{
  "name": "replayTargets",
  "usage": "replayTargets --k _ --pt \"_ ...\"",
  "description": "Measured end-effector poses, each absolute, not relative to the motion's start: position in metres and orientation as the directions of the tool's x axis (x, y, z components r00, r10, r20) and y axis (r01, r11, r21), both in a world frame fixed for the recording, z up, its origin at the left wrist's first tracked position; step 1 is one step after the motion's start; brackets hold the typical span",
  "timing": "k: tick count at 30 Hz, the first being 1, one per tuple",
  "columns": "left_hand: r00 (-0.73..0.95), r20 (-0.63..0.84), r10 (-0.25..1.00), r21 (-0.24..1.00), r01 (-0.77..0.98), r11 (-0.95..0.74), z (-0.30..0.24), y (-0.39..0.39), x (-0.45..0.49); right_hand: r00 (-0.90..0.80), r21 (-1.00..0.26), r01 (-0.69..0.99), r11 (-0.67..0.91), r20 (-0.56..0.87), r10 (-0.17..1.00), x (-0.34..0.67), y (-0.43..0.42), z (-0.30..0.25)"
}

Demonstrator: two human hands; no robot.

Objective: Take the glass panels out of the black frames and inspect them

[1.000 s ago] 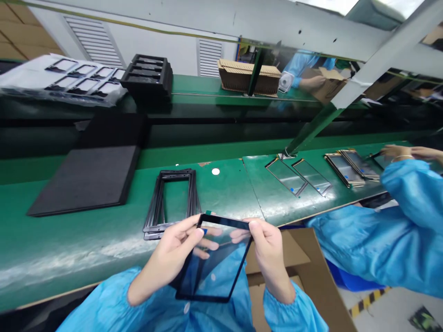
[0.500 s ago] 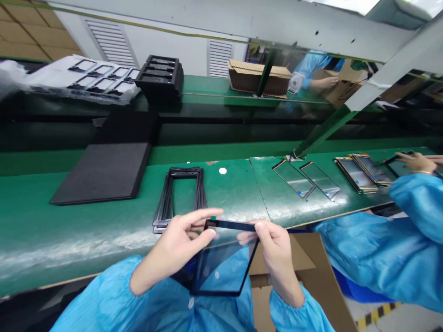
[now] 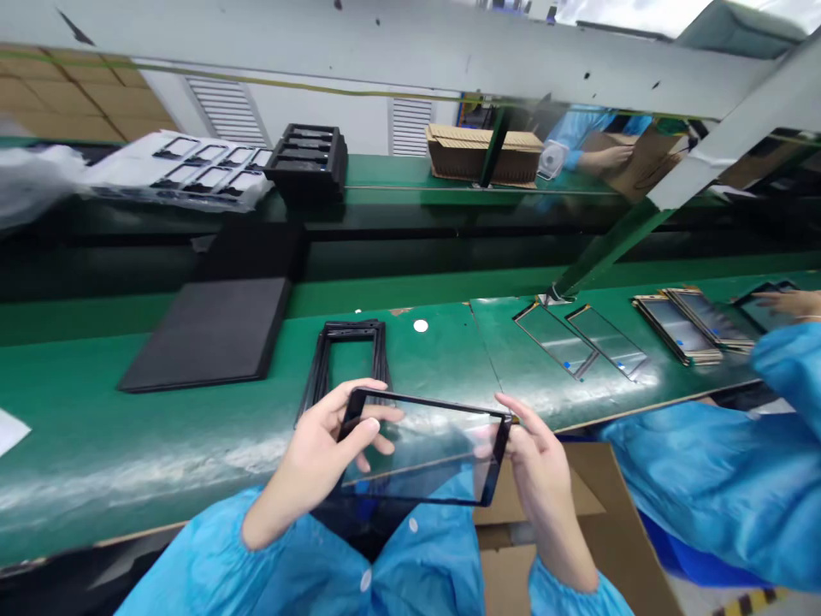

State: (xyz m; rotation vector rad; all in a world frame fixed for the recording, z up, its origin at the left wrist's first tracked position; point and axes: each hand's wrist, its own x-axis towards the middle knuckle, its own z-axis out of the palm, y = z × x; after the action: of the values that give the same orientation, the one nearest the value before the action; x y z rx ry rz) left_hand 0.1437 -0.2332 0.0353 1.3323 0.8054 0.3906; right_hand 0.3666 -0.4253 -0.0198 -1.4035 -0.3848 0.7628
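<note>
Between my hands, above the bench's front edge, is a clear glass touch panel (image 3: 423, 445) with a black border, its long side running left to right. My left hand (image 3: 330, 449) grips its left end, thumb on the near face and fingers showing through the glass behind. At the opposite end, my right hand (image 3: 532, 453) holds the short edge, where a small orange tab sticks out; part of those fingers is behind the panel. Just beyond my left hand lies a stack of black rectangular frames (image 3: 351, 329) on the green bench (image 3: 436, 368).
Two glass panels (image 3: 555, 342) lie right of centre, with stacked panels (image 3: 680, 329) farther along. A co-worker's hand (image 3: 795, 304) is at far right. Black foam boards (image 3: 205, 334) lie left. A green post (image 3: 603, 252) rises from the bench. Below is an open cardboard box (image 3: 577, 513).
The touch panel has turned from upright to lengthwise across my view. My left hand now grips its left end, and my right hand has shifted slightly right.
</note>
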Motion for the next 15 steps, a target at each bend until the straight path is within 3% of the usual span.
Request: replayTargets --k 2,4,6,8,10,13,15 --pt "0.690 -0.215 0.691 0.974 0.205 0.098 0.032 -0.231 0.143 0.745 -0.976 -0.220 0.006 -0.164 0.646 0.356 -0.421 -0.015" --pt "0.694 -0.013 0.720 0.950 0.234 -0.208 0.031 -0.227 0.146 0.757 -0.986 -0.168 0.011 -0.122 0.642 0.348 -0.415 -0.007" --pt "0.742 0.239 0.627 0.776 0.242 -0.582 0.031 -0.222 0.150 0.745 -0.992 -0.129 0.010 -0.091 0.661 0.344 -0.411 0.001" --pt "0.838 0.346 0.422 0.568 0.171 -0.805 0.031 -0.214 0.154 0.738 -0.996 -0.092 0.014 -0.058 0.672 0.344 -0.410 0.004" --pt "0.906 0.310 0.287 0.511 0.095 -0.854 0.030 -0.209 0.158 0.740 -0.998 -0.059 0.017 -0.032 0.672 0.342 -0.411 0.003" --pt "0.937 0.187 0.296 0.603 0.128 -0.787 0.030 -0.211 0.162 0.728 -0.999 -0.034 -0.006 -0.029 0.684 0.332 -0.408 0.001" --pt "0.950 0.119 0.288 0.693 0.128 -0.710 0.031 -0.220 0.164 0.655 -0.998 -0.057 -0.024 -0.056 0.753 0.321 -0.399 -0.002"
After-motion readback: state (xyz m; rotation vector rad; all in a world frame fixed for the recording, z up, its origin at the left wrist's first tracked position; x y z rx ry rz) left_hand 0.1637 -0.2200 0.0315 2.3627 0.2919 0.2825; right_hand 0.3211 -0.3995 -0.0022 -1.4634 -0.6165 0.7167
